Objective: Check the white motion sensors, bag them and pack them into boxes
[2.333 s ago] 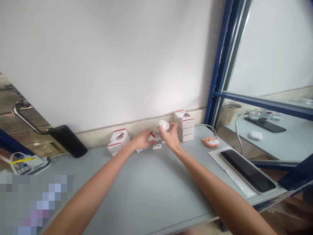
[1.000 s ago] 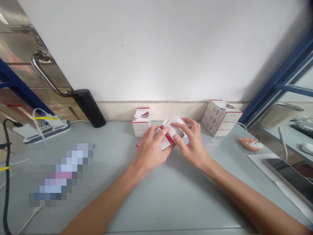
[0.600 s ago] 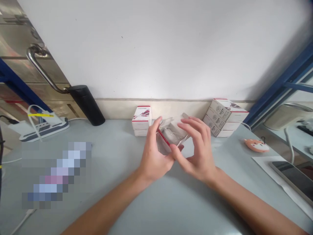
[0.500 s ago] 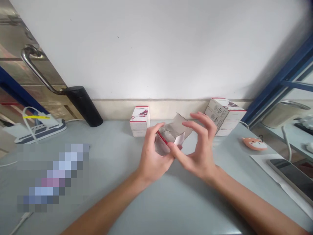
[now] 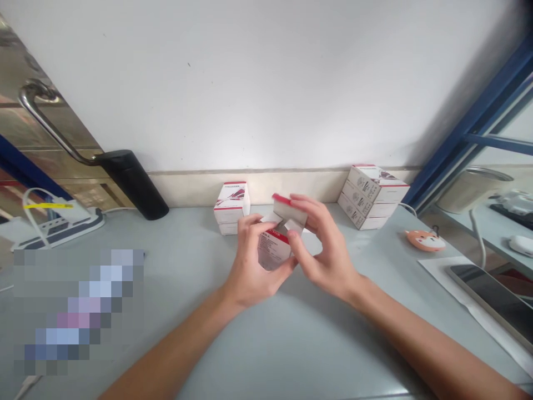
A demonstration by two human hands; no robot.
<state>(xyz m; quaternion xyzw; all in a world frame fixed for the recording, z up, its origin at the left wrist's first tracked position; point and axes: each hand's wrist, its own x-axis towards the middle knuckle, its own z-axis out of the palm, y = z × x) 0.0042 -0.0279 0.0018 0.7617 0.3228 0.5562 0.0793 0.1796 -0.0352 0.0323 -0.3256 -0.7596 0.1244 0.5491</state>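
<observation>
A small white-and-red carton (image 5: 275,250) is held above the table, its printed side facing me and its top flaps raised. My left hand (image 5: 254,266) wraps round the carton's left side, with the thumb along its lower front. My right hand (image 5: 325,250) has its fingers behind the raised lid (image 5: 291,210) and its thumb at the side flap near the right edge. What is inside the carton is hidden by the flaps. Behind my left hand stands a stack of similar cartons (image 5: 231,208). Farther right is a larger stack of cartons (image 5: 370,197).
A black cylindrical bottle (image 5: 135,186) stands at the back left, near a power strip (image 5: 62,225). On the right are an orange animal-faced case (image 5: 425,240), a phone (image 5: 491,300) and white paper (image 5: 437,272). The wall (image 5: 266,83) bounds the grey table (image 5: 266,355) behind.
The carton has turned so its printed side faces me, and its lid now bends over the opening. My right fingers have closed in from apart onto the lid. The view has shifted slightly.
</observation>
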